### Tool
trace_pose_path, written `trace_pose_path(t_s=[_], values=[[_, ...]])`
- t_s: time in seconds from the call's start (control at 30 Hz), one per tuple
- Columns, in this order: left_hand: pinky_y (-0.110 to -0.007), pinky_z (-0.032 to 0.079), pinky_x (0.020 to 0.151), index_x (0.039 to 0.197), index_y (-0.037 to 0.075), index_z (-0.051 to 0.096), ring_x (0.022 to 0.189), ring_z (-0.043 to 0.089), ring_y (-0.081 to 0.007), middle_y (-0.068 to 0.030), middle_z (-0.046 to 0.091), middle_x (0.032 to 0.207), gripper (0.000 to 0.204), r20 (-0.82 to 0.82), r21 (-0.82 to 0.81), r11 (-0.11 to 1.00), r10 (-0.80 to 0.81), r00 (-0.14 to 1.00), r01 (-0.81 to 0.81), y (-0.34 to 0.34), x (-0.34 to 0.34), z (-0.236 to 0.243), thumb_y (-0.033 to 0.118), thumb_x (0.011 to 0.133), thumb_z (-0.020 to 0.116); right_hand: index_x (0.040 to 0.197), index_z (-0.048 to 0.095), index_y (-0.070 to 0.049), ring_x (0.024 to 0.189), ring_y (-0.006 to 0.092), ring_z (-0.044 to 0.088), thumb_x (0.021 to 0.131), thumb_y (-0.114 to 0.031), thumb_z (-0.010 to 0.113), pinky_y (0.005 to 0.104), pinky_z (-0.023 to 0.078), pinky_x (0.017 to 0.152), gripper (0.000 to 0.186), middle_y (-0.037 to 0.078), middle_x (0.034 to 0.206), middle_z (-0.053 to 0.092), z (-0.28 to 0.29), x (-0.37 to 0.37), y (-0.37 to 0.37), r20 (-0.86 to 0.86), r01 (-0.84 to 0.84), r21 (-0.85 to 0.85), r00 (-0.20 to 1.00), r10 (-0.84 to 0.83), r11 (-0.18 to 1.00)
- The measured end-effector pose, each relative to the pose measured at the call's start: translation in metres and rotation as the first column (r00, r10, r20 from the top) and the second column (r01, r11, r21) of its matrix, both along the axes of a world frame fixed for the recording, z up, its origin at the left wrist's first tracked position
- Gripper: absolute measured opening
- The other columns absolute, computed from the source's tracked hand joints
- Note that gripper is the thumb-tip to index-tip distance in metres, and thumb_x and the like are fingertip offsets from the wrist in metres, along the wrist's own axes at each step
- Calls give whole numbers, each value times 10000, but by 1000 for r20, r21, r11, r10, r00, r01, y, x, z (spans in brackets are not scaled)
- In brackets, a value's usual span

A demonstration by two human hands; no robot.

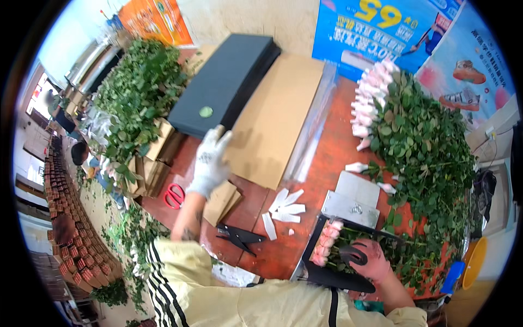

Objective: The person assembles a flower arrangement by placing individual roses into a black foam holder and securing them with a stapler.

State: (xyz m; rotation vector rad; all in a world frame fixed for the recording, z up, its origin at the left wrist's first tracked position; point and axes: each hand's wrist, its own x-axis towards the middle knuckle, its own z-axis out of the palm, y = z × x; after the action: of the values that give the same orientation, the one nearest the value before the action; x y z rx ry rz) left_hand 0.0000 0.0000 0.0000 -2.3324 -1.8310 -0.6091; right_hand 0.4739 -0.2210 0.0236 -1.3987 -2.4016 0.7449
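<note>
My left hand (pixel 210 163), in a white glove, reaches to the near edge of a black stack of sheets (pixel 229 76), its fingers apart. Beside it lies a tan cardboard sheet (pixel 278 120). My right hand (pixel 370 259), in a pink glove, is curled on a curved black object (pixel 351 252) over a black-edged metal holder (pixel 332 278). A row of pink roses (pixel 328 242) lies in that holder with leafy stems. Black shears (pixel 239 236), red scissors (pixel 173 196) and white paper strips (pixel 283 210) lie on the red table (pixel 338 144).
A leafy pile (pixel 136 98) stands at the left, and pale pink roses (pixel 370 103) with foliage (pixel 425 152) fill the right. At far left are people (pixel 81 155) and rows of boxes (pixel 76 256). A yellow basin (pixel 473 264) sits at the lower right. Posters (pixel 370 32) cover the back wall.
</note>
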Motion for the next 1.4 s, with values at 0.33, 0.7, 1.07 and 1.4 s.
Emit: trace_pose_path(t_s=[0.33, 0.7, 1.07, 1.4], values=[[-401, 470, 750, 987, 120, 645, 797, 597, -279, -81, 598, 816, 297, -291, -8, 1000, -24, 956, 23, 28, -52, 27, 11, 722, 566, 1061, 604, -47, 1011, 329, 549, 632, -190, 750, 392, 441, 891, 475, 137, 1097, 580, 31, -12, -60, -36, 329, -50, 943, -331, 943], [-351, 429, 566, 902, 122, 650, 641, 543, -198, -1, 551, 708, 240, 3, 66, 647, -761, 648, 760, -175, 243, 151, 99, 669, 598, 1322, 384, -16, 966, 175, 597, 923, -202, 528, 323, 496, 817, 463, 80, 1129, 586, 132, -21, 6, -756, 97, -612, 219, -616, 785], [-248, 416, 824, 1189, -25, 508, 930, 494, -94, -28, 567, 1034, 516, 889, -442, 360, 295, 349, 822, -209, 211, 27, 388, 889, 587, 1192, 440, 68, 953, 166, 562, 727, 68, 634, 281, 474, 826, 503, 108, 1096, 564, -5, 61, -82, -531, 423, -682, 274, -802, 596], [-263, 420, 487, 767, -6, 603, 524, 513, -91, -1, 553, 591, 431, 669, -743, 351, 374, 642, 570, -193, 223, -51, 405, 891, 572, 1054, 587, 27, 914, 195, 583, 800, -182, 616, 315, 442, 855, 330, 117, 955, 636, -53, 84, -65, -301, 376, -627, 691, -658, 682]])
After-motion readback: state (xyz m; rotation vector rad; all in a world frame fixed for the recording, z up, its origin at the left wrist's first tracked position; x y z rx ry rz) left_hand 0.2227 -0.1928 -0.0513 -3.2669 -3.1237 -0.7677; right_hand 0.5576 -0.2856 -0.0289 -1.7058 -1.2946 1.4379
